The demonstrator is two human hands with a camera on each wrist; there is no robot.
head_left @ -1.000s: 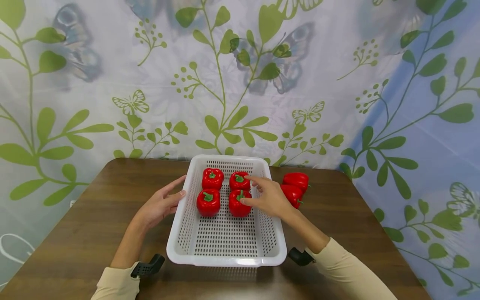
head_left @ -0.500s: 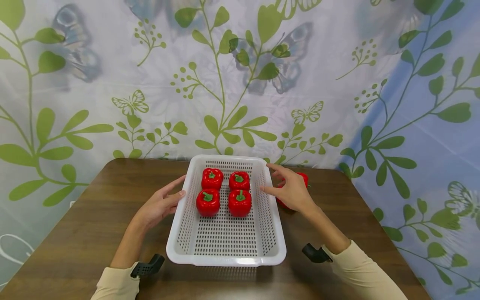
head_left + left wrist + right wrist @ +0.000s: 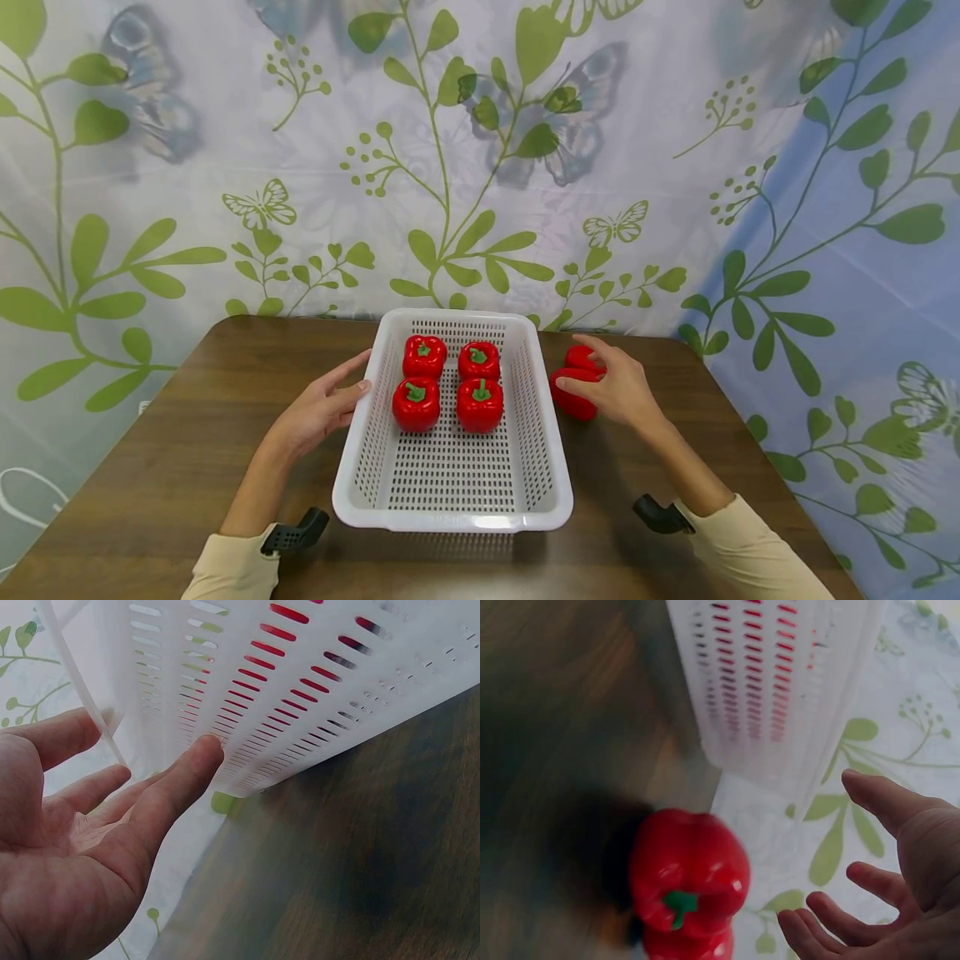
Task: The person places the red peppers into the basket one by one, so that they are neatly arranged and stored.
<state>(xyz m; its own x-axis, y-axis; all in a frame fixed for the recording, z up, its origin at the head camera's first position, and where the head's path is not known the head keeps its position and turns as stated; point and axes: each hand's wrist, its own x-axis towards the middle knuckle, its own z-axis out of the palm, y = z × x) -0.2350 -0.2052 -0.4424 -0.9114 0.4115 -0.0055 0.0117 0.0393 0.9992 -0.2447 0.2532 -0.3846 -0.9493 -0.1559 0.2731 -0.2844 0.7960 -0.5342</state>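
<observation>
Backed by a pale wall [image 3: 660, 183] printed with green leaves [image 3: 538, 42] and butterflies [image 3: 142, 67], turning bluer at the right. Furnished with a brown wood-grained table [image 3: 247, 375], reaching close to the wall. Lit softly, with a faint sheen along the table's near side.

Brown wood-grain table [image 3: 187, 450], on it a white perforated basket [image 3: 457, 523] and, just beside, two red bell peppers [image 3: 574, 406].
</observation>
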